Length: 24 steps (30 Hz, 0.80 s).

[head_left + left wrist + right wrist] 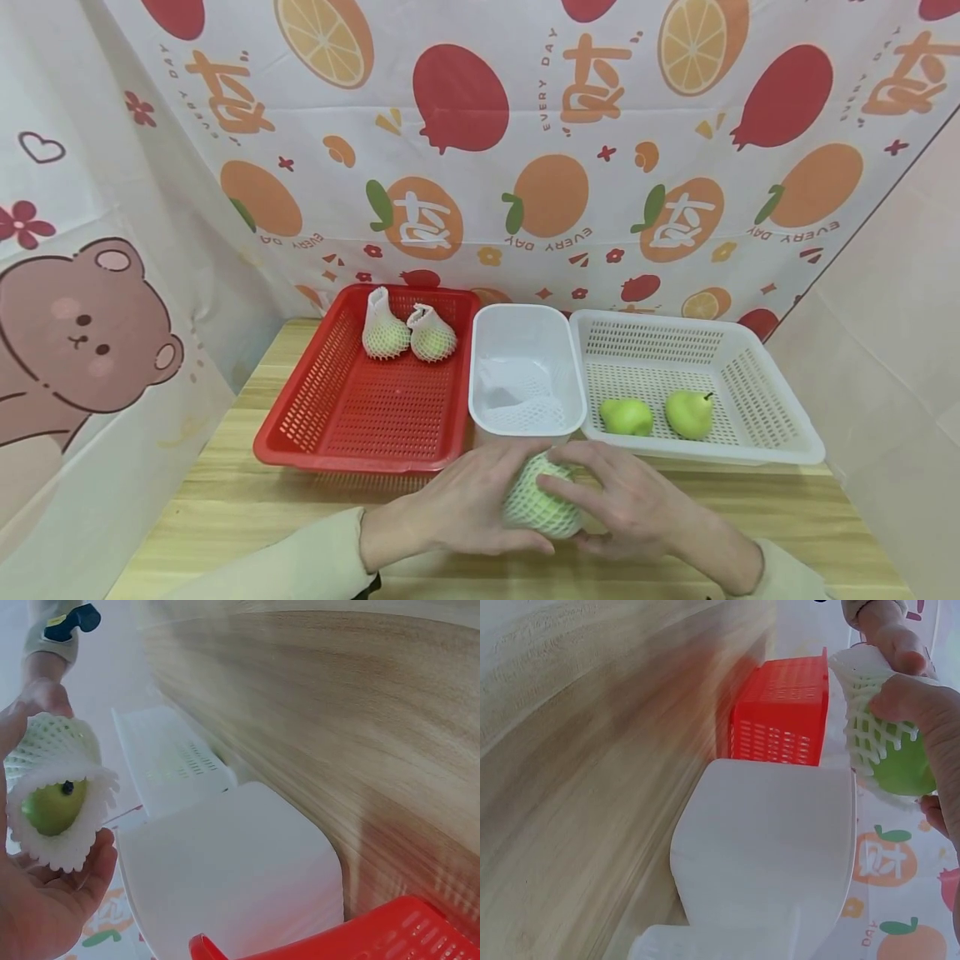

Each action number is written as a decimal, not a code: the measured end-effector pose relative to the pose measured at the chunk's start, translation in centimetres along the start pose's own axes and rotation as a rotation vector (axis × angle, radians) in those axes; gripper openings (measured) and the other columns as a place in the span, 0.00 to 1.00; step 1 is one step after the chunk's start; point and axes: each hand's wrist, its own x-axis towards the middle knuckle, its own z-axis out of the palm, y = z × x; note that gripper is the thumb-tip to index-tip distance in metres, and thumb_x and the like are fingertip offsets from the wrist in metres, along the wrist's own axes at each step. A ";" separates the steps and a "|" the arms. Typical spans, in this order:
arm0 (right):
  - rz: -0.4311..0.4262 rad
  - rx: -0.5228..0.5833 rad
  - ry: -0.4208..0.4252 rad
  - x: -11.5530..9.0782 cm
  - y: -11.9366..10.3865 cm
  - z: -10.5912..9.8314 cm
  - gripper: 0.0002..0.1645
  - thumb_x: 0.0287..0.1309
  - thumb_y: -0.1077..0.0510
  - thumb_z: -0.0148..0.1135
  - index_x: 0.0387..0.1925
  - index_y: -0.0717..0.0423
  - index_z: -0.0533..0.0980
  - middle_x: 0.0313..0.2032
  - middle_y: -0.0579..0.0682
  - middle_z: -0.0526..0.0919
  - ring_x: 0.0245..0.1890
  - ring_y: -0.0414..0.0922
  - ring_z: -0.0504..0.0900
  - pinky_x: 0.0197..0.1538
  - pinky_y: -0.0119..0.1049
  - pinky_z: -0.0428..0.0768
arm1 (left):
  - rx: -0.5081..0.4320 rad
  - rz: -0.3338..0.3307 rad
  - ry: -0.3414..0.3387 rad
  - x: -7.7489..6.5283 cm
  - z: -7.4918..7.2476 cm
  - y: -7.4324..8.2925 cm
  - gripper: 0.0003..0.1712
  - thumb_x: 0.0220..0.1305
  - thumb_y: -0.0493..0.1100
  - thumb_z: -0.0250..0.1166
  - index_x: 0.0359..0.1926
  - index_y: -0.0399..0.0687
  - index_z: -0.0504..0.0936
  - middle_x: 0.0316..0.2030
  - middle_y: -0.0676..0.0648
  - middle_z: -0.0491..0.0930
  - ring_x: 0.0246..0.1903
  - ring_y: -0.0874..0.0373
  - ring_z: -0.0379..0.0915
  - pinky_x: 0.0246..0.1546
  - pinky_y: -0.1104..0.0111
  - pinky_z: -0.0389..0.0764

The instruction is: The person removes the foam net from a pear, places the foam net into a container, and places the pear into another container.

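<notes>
- Head view: left hand (471, 504) and right hand (639, 506) both have fingers curled round a netted fruit (546, 504), directly between them, neither nearer.
- Its long axis is hard to judge.
- Just beyond it stands the white tub (525, 307), between red basket (360, 462) and white basket (750, 454).
- Left wrist view shows what the head view hides: the foam net's (60, 859) open, scalloped end and a dark spot (67, 787) on green skin.
</notes>
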 end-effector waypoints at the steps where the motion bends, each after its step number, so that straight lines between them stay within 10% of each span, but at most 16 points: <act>1: -0.012 0.003 0.007 0.0 0.0 0.1 0.47 0.38 0.38 0.82 0.60 0.52 0.79 0.58 0.59 0.80 0.59 0.50 0.79 0.57 0.42 0.84 | -0.004 -0.002 -0.001 0.0 0.0 0.0 0.60 0.49 0.71 0.80 0.75 0.51 0.65 0.61 0.55 0.80 0.57 0.64 0.80 0.57 0.69 0.84; 11: -0.021 0.030 0.051 0.0 0.0 0.2 0.38 0.56 0.38 0.75 0.60 0.57 0.77 0.58 0.63 0.80 0.59 0.52 0.80 0.56 0.42 0.85 | -0.023 -0.040 0.044 -0.3 0.3 -0.1 0.53 0.43 0.63 0.84 0.69 0.55 0.70 0.54 0.58 0.83 0.51 0.67 0.81 0.50 0.75 0.84; 20: 0.111 0.104 0.024 -0.3 0.4 -1.5 0.55 0.35 0.37 0.86 0.63 0.60 0.76 0.59 0.63 0.79 0.57 0.52 0.82 0.55 0.42 0.85 | -0.032 -0.002 0.147 -0.9 0.6 -0.7 0.56 0.39 0.58 0.86 0.69 0.52 0.70 0.52 0.55 0.83 0.49 0.66 0.81 0.50 0.75 0.84; 24: 0.176 0.136 -0.025 -0.7 0.6 -2.3 0.52 0.44 0.37 0.82 0.65 0.60 0.76 0.60 0.59 0.80 0.56 0.49 0.84 0.56 0.40 0.85 | -0.036 0.001 0.179 -1.1 0.9 -0.9 0.57 0.36 0.57 0.88 0.67 0.51 0.71 0.52 0.55 0.83 0.50 0.66 0.81 0.52 0.74 0.85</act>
